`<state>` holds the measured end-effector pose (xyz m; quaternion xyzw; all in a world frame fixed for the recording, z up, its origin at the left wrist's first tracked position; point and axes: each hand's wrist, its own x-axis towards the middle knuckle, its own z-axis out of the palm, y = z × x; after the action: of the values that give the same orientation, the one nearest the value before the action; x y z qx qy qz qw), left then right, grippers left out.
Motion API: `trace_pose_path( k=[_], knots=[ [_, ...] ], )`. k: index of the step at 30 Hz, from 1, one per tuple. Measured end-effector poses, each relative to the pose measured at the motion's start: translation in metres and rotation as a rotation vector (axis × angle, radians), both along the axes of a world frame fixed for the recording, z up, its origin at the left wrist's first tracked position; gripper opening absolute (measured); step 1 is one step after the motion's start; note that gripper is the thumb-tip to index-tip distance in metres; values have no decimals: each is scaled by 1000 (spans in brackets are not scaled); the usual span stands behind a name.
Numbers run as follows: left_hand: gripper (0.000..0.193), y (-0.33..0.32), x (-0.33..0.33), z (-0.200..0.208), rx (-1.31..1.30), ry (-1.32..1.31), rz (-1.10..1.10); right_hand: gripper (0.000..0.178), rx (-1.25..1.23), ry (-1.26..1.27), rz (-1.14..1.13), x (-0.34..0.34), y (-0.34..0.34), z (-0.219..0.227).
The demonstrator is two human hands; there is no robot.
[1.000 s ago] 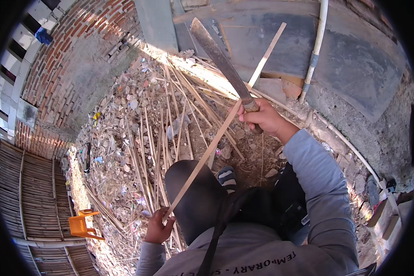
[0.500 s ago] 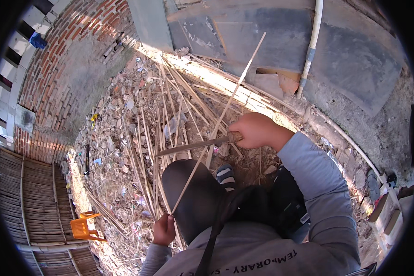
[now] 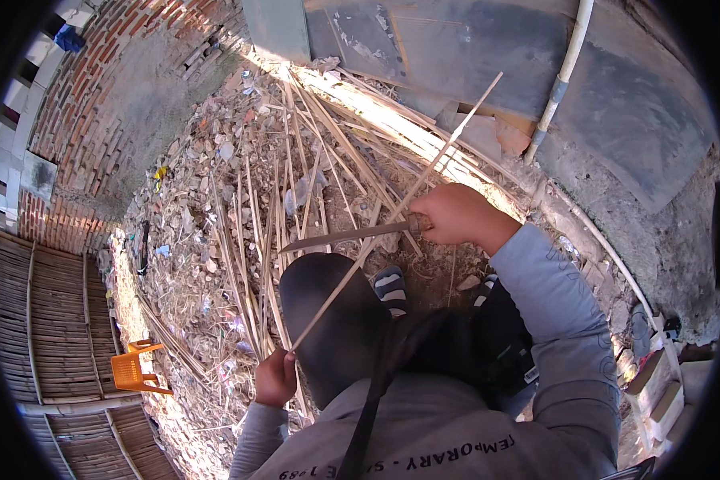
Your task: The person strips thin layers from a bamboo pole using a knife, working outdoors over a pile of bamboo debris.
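Observation:
My left hand [image 3: 276, 378], low and left of my knee, is closed on the near end of a long, thin bamboo strip [image 3: 328, 302]. From there the strip slants up past the knee to the far right. My right hand [image 3: 456, 214] is wrapped round the handle of a long-bladed knife [image 3: 336, 238], whose tip points left. The blade crosses the strip near the handle, just beyond my dark-clad knee [image 3: 316, 280]. Whether the edge touches the strip I cannot tell.
Several loose bamboo strips [image 3: 340, 148] lie ahead on rubble-strewn ground. An orange plastic chair [image 3: 126, 370] stands left by a bamboo slat panel [image 3: 52, 320]. A brick wall [image 3: 96, 136] rises far left; a pale pipe [image 3: 564, 76] leans far right.
The strip's far end has swung to the right, and the strip slants more. My left hand is slightly farther left and higher in view. The knife stays in my right hand, a little higher.

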<state>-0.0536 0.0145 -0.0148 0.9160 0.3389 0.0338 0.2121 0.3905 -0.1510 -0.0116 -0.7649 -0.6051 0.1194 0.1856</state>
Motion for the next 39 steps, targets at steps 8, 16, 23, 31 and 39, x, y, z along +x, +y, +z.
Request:
trace_pose_path(
  k=[8,16,23,31,39],
  knots=[
    [42,0,0,-7,-134,-61,4,35,218,144,-226,38,-11,-21],
    [40,8,9,14,-68,-6,-28,25,89,328,-318,62,-9,-15],
    [40,4,-2,9,-72,89,15,19,-44,38,-77,8,2,8],
    [39,4,0,1,-112,122,14,24,125,56,-173,21,-4,-6],
    [36,8,3,0,-78,22,10,24,118,214,-346,48,1,-11]
  ],
)
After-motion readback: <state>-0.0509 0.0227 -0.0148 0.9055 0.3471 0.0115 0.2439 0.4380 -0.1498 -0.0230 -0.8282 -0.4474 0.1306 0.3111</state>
